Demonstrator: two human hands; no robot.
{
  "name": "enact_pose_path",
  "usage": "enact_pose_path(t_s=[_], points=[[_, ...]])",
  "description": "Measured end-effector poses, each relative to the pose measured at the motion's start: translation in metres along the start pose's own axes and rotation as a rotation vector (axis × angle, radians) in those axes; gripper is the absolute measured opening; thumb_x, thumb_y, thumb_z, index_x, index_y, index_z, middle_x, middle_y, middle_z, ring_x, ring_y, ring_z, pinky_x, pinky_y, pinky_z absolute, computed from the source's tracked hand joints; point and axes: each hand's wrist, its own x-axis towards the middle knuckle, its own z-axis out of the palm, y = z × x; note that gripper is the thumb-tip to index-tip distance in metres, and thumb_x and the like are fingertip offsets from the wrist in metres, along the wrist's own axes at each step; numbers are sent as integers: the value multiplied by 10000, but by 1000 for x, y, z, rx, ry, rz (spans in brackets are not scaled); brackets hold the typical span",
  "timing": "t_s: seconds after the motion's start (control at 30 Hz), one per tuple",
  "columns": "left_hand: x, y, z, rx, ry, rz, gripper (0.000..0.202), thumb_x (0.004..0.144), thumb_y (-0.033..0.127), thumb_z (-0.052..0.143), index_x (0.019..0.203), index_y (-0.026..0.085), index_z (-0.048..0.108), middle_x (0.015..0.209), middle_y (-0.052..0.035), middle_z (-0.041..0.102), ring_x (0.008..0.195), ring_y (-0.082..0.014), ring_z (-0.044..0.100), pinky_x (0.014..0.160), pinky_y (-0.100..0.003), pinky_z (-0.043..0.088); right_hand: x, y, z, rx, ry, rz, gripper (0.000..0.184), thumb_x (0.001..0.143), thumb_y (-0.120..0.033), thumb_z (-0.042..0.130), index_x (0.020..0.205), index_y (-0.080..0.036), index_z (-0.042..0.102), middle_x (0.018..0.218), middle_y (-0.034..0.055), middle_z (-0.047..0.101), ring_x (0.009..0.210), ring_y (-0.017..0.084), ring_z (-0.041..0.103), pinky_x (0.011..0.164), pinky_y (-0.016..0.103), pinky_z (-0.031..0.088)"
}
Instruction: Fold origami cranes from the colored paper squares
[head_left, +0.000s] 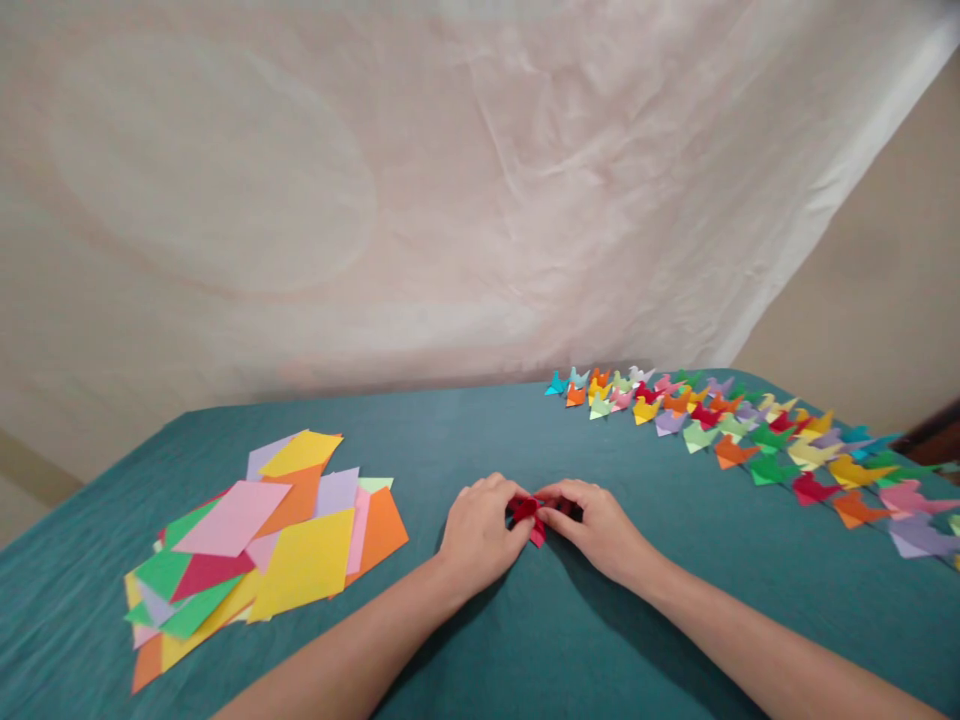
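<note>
A small, partly folded piece of red paper (534, 516) lies on the teal tablecloth (480, 440) near the middle. My left hand (480, 530) pinches its left side with curled fingers. My right hand (592, 525) pinches its right side, fingers closed on the folds. Most of the red paper is hidden between the two hands.
A loose pile of flat coloured paper squares (262, 540) lies to the left. Rows of several folded paper birds (750, 430) in many colours run along the right of the table. A wrinkled pale cloth (450, 200) hangs behind the table.
</note>
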Motion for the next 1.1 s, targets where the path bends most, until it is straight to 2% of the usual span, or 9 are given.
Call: enact_pose_path(t_s=[0.37,0.6,1.1], points=[[3,-4,-8,-96,-44,99,196,785,356,587,907,217,651,833,-18,579,785,-160,553,703,-246,437,0,3,3,-66,26,-14,126,802,-245,575,862,-217,683,750,4,656,689,152,560,636,253,395],[4,-8,-4,-225,-30,241,191,856,220,519,1017,243,619,969,-5,624,897,-138,571,816,-234,431,-1,4,3,-92,29,-22,111,804,-244,574,842,-209,672,727,4,640,672,152,546,640,259,382],[1,-6,-3,-179,5,240,205,892,258,456,963,239,647,968,-12,637,860,-132,585,802,-232,455,-2,5,2,-127,35,-52,162,834,-247,548,868,-223,704,732,14,615,675,147,546,644,260,389]])
